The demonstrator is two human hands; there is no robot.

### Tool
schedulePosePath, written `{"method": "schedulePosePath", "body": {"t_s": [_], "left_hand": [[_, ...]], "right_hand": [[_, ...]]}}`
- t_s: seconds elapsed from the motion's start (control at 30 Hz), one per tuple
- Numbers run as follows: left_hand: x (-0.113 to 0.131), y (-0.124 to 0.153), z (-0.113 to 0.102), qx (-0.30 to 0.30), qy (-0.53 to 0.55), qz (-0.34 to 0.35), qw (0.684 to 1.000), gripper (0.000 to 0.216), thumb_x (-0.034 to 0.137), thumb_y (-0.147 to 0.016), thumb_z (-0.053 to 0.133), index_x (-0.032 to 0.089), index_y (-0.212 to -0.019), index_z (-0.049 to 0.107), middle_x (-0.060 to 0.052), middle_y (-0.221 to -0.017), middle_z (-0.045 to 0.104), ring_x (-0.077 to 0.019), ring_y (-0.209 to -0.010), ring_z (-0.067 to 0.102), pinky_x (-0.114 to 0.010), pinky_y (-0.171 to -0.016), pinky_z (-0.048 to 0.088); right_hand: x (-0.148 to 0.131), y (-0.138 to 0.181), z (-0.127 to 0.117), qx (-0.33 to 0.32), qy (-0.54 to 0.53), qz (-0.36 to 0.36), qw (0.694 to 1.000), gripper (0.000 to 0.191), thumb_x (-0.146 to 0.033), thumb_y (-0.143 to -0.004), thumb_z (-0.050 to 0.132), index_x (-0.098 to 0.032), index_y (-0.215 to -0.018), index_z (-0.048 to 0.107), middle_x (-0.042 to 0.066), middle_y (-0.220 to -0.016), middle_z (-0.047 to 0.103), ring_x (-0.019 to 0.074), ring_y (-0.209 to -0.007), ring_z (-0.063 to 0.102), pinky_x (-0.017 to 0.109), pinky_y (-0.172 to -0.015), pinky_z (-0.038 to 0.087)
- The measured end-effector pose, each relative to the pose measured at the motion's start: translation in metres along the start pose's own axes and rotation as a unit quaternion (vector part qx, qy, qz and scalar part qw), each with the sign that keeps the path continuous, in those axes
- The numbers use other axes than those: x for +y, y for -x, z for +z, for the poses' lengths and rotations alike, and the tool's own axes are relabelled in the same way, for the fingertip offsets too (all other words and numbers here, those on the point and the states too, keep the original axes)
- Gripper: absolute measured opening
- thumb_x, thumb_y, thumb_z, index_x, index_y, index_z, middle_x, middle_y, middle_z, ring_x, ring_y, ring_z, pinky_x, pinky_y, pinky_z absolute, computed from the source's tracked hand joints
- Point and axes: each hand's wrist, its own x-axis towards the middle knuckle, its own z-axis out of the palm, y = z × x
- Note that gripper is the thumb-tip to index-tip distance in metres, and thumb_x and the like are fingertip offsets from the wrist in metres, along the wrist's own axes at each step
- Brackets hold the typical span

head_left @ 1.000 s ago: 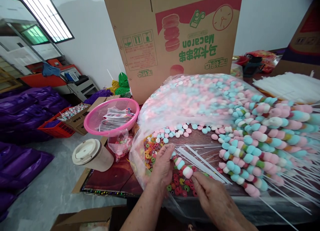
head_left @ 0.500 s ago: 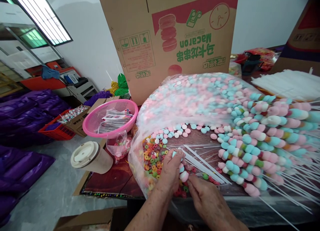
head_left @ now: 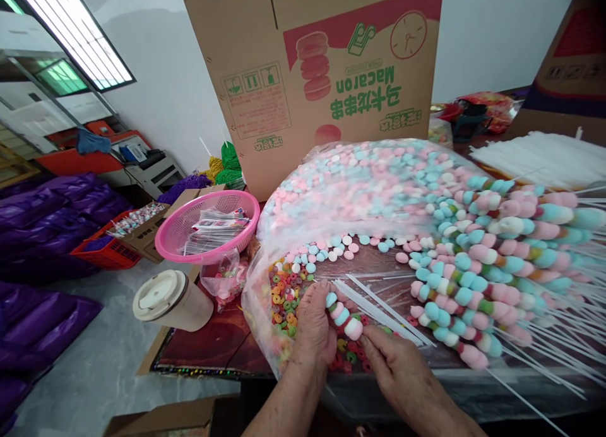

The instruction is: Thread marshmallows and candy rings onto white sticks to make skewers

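A marshmallow skewer (head_left: 341,316) in pink, blue and white, with a green piece near its top, slants in front of me. My right hand (head_left: 395,364) pinches its lower end just below a pink-and-white marshmallow; the stick there is hidden by the fingers. Close along the upper left side of the skewer is my left hand (head_left: 313,320), its fingers curled together, and what they hold, if anything, is hidden. Coloured candy rings (head_left: 286,298) lie left of and below the hands. Several white sticks (head_left: 379,311) rest on the table just behind the right hand.
Finished marshmallow skewers (head_left: 492,273) are piled at the right, sticks jutting over the front edge. A plastic bag of marshmallows (head_left: 350,184) fills the back, before a cardboard box (head_left: 265,39). Left stand a pink basket (head_left: 163,238) with packets and a lidded cup (head_left: 189,307).
The left hand has shifted slightly left and down from the skewer's tip, so more of the marshmallows show. The right hand keeps its pinch at the lower end.
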Motion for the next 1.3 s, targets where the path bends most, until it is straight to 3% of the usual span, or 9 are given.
{"method": "schedulePosePath", "body": {"t_s": [0.27, 0.6, 0.8, 0.93, 1.03, 1.1, 1.17, 1.23, 1.3], "left_hand": [[0.006, -0.001, -0.006, -0.033, -0.070, -0.087, 0.993, 0.023, 0.031, -0.071, 0.058, 0.013, -0.057, 0.052, 0.001, -0.050, 0.052, -0.0086, -0.046, 0.051, -0.023, -0.053, 0.045], [-0.011, -0.007, 0.008, 0.043, -0.107, -0.068, 0.991, 0.019, 0.030, -0.069, 0.059, 0.015, -0.061, 0.051, 0.001, -0.050, 0.054, -0.0115, -0.050, 0.056, -0.022, -0.049, 0.046], [0.000, -0.003, 0.007, -0.044, -0.163, -0.096, 0.981, 0.048, 0.052, -0.074, 0.053, 0.022, -0.111, 0.047, -0.007, -0.089, 0.065, -0.0165, -0.069, 0.062, -0.031, -0.062, 0.050], [0.003, -0.008, -0.005, -0.003, -0.244, -0.068, 0.967, 0.042, 0.044, -0.067, 0.064, 0.017, -0.098, 0.056, -0.006, -0.081, 0.066, -0.0137, -0.062, 0.060, -0.027, -0.060, 0.048], [0.004, -0.015, -0.015, -0.009, -0.308, -0.015, 0.951, 0.036, 0.042, -0.063, 0.066, 0.016, -0.088, 0.062, -0.003, -0.076, 0.066, -0.0136, -0.060, 0.058, -0.026, -0.060, 0.047], [0.006, -0.019, -0.020, -0.005, -0.378, 0.056, 0.924, 0.030, 0.038, -0.062, 0.067, 0.016, -0.081, 0.064, -0.002, -0.074, 0.066, -0.0150, -0.064, 0.058, -0.025, -0.062, 0.045], [0.008, -0.020, -0.023, 0.003, -0.448, 0.114, 0.887, 0.023, 0.035, -0.063, 0.066, 0.017, -0.076, 0.066, -0.002, -0.073, 0.067, -0.0172, -0.069, 0.058, -0.026, -0.065, 0.044], [0.008, -0.020, -0.024, -0.010, -0.501, 0.143, 0.853, 0.017, 0.032, -0.066, 0.062, 0.018, -0.075, 0.066, -0.002, -0.073, 0.067, -0.0187, -0.071, 0.058, -0.027, -0.067, 0.043], [0.009, -0.017, -0.027, -0.029, -0.546, 0.162, 0.822, 0.014, 0.030, -0.069, 0.059, 0.020, -0.075, 0.067, -0.002, -0.074, 0.068, -0.0193, -0.072, 0.059, -0.028, -0.069, 0.042]], "right_hand": [[0.006, 0.002, 0.008, -0.057, 0.060, 0.014, 0.996, 0.029, -0.022, -0.086, 0.028, -0.020, -0.073, 0.054, 0.004, -0.067, 0.064, 0.0163, -0.061, 0.059, 0.025, -0.054, 0.034], [-0.003, -0.009, 0.007, -0.034, 0.108, 0.040, 0.993, 0.026, -0.011, -0.081, 0.034, -0.018, -0.079, 0.059, 0.004, -0.073, 0.067, 0.0156, -0.066, 0.060, 0.024, -0.055, 0.036], [0.045, 0.010, -0.089, 0.156, 0.232, -0.020, 0.960, 0.029, -0.017, -0.084, 0.033, -0.018, -0.095, 0.060, 0.008, -0.086, 0.065, 0.0171, -0.076, 0.057, 0.027, -0.067, 0.041], [0.082, 0.020, -0.167, 0.141, 0.461, 0.051, 0.874, 0.023, -0.023, -0.083, 0.042, -0.019, -0.087, 0.064, 0.010, -0.082, 0.065, 0.0239, -0.079, 0.054, 0.035, -0.069, 0.038], [0.083, 0.025, -0.186, 0.172, 0.541, 0.077, 0.820, 0.022, -0.027, -0.083, 0.044, -0.020, -0.085, 0.065, 0.010, -0.088, 0.065, 0.0269, -0.084, 0.052, 0.038, -0.069, 0.035], [0.069, 0.024, -0.173, 0.271, 0.528, 0.058, 0.802, 0.024, -0.030, -0.083, 0.045, -0.018, -0.091, 0.064, 0.012, -0.093, 0.064, 0.0272, -0.088, 0.051, 0.040, -0.074, 0.034], [0.048, 0.016, -0.140, 0.293, 0.467, 0.018, 0.834, 0.023, -0.026, -0.084, 0.044, -0.016, -0.091, 0.063, 0.012, -0.089, 0.063, 0.0240, -0.084, 0.051, 0.036, -0.077, 0.035], [0.028, -0.001, -0.096, 0.115, 0.379, -0.022, 0.918, 0.023, -0.015, -0.082, 0.041, -0.018, -0.083, 0.064, 0.009, -0.082, 0.063, 0.0195, -0.078, 0.051, 0.031, -0.073, 0.036], [0.013, -0.023, -0.052, -0.017, 0.335, 0.005, 0.942, 0.023, -0.011, -0.081, 0.041, -0.019, -0.076, 0.062, 0.007, -0.077, 0.061, 0.0188, -0.075, 0.051, 0.029, -0.069, 0.036]]}}
